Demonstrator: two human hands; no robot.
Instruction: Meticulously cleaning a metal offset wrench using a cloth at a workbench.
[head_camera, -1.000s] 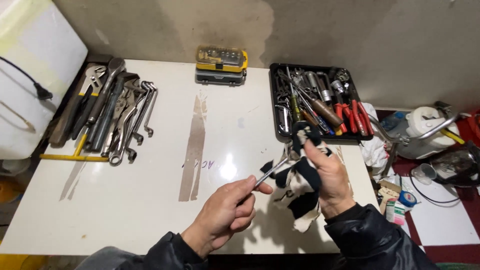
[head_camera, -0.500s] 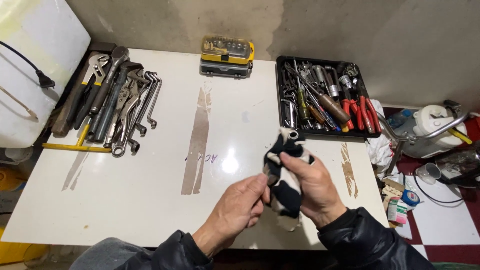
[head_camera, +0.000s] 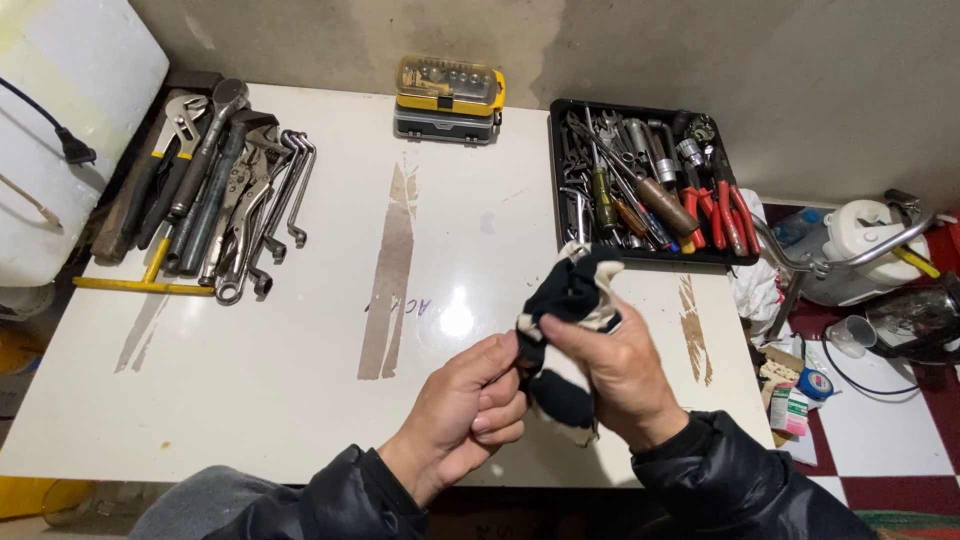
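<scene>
At ten o'clock on the table (head_camera: 300, 400) lie your wrenches (head_camera: 225, 190). Your left hand (head_camera: 465, 415) sits at six o'clock, palm up, fingers curled and pinched on the rag's lower end. The rag (head_camera: 570, 300), black and cream, stands bunched above both hands. Your right hand (head_camera: 615, 365) wraps it from five o'clock, thumb pressed across the cloth. The tool tray (head_camera: 556, 180) rests at one o'clock.
</scene>
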